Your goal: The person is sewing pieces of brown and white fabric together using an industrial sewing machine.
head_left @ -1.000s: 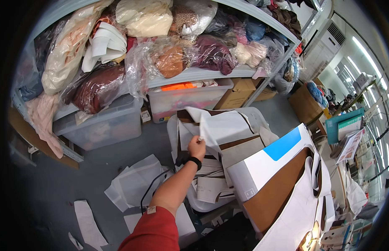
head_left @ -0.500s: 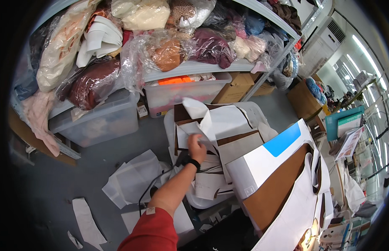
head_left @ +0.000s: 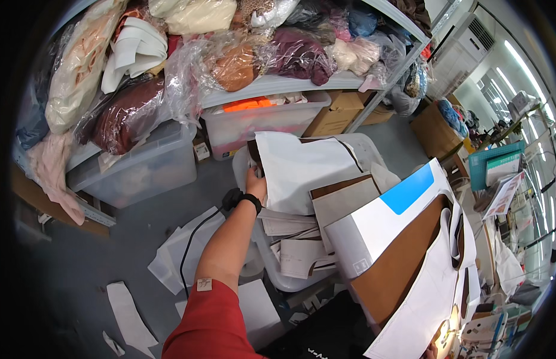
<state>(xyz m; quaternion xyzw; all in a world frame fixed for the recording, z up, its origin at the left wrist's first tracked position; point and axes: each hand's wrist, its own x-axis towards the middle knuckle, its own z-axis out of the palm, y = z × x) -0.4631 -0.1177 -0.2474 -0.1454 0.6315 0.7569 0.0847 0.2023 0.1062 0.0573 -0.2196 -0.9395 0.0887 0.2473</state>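
A shelf (head_left: 272,84) packed with bagged fabric runs along the far side, with clear bins (head_left: 140,167) under it. In the middle, a clear tub (head_left: 278,272) holds stacked paper patterns. At near right a big cardboard piece (head_left: 403,251), white, brown and blue, leans over it. A large white sheet (head_left: 302,170) lies atop the tub, and the left hand (head_left: 256,182) grips its left edge. The right hand is barely visible at the lower right edge; its grip cannot be told. Paper scraps (head_left: 128,311) litter the floor at left.

Garment workshop storeroom: shelves (head_left: 278,84) of bagged fabric (head_left: 128,113), paper pattern pieces (head_left: 308,167), storage bins (head_left: 140,170).
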